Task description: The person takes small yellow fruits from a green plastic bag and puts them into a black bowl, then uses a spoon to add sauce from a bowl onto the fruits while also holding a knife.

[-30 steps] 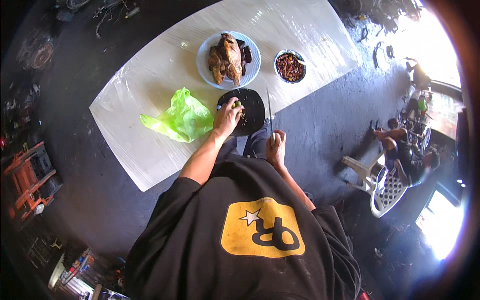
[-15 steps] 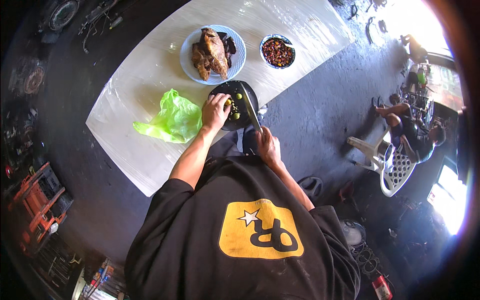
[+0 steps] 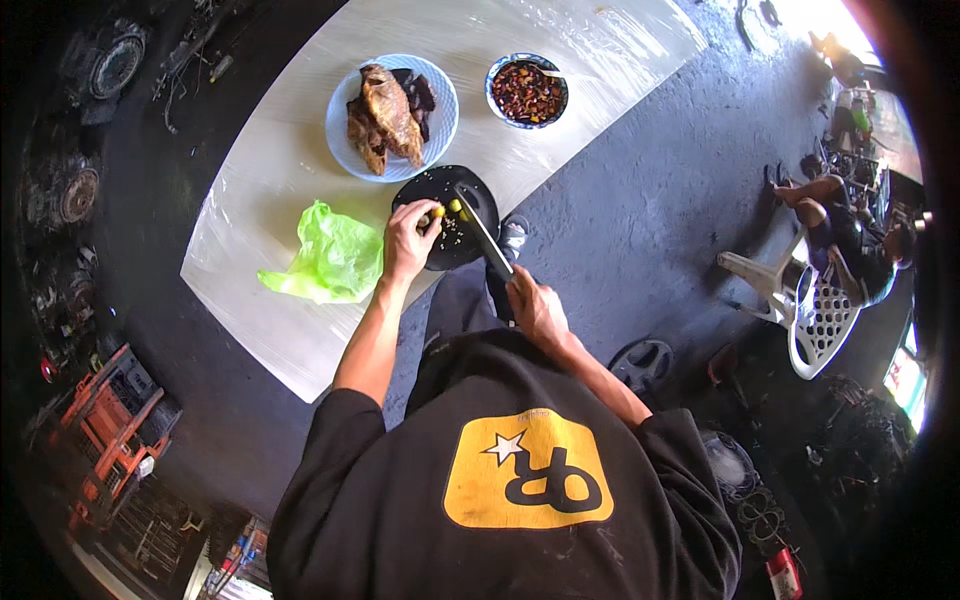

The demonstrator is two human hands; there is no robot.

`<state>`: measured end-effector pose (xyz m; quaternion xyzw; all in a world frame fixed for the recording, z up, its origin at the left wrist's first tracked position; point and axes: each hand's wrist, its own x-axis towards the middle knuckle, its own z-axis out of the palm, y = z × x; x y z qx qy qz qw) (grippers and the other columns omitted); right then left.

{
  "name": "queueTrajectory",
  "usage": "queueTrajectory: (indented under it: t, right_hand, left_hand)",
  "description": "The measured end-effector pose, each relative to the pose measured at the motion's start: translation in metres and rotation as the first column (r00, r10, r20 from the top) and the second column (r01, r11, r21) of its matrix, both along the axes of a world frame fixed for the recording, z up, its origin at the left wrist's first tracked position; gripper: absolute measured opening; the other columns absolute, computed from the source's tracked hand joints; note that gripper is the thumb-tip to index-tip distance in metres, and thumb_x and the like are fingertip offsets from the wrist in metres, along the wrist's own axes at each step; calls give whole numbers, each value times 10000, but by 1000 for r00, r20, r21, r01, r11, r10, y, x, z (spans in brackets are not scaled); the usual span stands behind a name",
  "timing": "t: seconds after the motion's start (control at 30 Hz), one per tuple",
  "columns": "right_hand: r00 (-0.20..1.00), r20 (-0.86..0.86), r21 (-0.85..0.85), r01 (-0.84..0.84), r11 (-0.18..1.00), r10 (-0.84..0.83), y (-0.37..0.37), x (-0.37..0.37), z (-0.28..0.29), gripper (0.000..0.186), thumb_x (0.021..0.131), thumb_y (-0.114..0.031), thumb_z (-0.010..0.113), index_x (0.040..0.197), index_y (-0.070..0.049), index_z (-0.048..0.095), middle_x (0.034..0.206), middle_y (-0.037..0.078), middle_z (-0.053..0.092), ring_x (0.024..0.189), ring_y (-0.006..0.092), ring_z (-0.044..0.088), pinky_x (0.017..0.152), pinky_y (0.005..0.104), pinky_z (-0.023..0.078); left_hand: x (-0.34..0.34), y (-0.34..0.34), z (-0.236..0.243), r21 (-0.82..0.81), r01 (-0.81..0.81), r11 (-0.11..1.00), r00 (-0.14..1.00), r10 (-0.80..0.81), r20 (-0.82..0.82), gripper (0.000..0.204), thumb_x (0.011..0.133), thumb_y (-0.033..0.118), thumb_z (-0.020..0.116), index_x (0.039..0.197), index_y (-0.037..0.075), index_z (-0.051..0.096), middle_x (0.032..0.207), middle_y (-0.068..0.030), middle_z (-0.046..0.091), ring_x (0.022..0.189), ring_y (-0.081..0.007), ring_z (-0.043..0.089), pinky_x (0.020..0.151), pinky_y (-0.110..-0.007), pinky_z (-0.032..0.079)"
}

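Note:
My left hand (image 3: pixel 408 238) has its fingers closed round a small yellow-green fruit (image 3: pixel 437 211) over a dark round plate (image 3: pixel 458 243). My right hand (image 3: pixel 533 305) grips a knife (image 3: pixel 480 227), whose blade lies over that plate beside another green fruit piece (image 3: pixel 455 205); small pale bits are scattered there. Left of the plate lies a crumpled green plastic bag (image 3: pixel 325 255). Above it, a light blue plate (image 3: pixel 443 105) holds fried fish (image 3: pixel 390 113) with dark pieces. A bowl of chopped sauce (image 3: pixel 527 92) with a white spoon stands to the right.
The table (image 3: pixel 240 230) is wrapped in clear film. At right a person (image 3: pixel 845 240) sits on a white plastic chair (image 3: pixel 815 325). An orange metal object (image 3: pixel 115 420) is at left; machine parts (image 3: pixel 115 65) lie around the dark floor (image 3: pixel 640 230).
The knife has swung from upright beside the plate to angled across it. My left hand has shifted left along with the plate in view. Separate fruit pieces now show on the plate.

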<state>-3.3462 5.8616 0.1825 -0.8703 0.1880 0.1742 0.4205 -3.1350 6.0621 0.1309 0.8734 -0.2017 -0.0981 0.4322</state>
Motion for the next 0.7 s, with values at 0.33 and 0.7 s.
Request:
queueTrajectory:
  t: [0.33, 0.7]
  right_hand:
    - [990, 3, 19, -144, 989, 144, -5, -9, 15, 603, 1034, -221, 548, 1595, -170, 333, 879, 252, 694, 739, 438, 690, 678, 536, 556]
    - [991, -28, 198, -121, 973, 129, -14, -11, -1, 707, 988, -93, 538, 1637, -224, 290, 868, 210, 644, 724, 394, 665, 696, 516, 546]
  left_hand:
    - [-2, 1, 1, 240, 65, 969, 995, -81, 57, 211, 851, 97, 773, 1048, 39, 725, 1095, -98, 740, 999, -303, 659, 910, -424, 501]
    - [-12, 4, -12, 123, -30, 992, 999, 25, 39, 201, 801, 62, 815, 980, 17, 737, 1022, -115, 751, 934, -298, 680, 868, -410, 535]
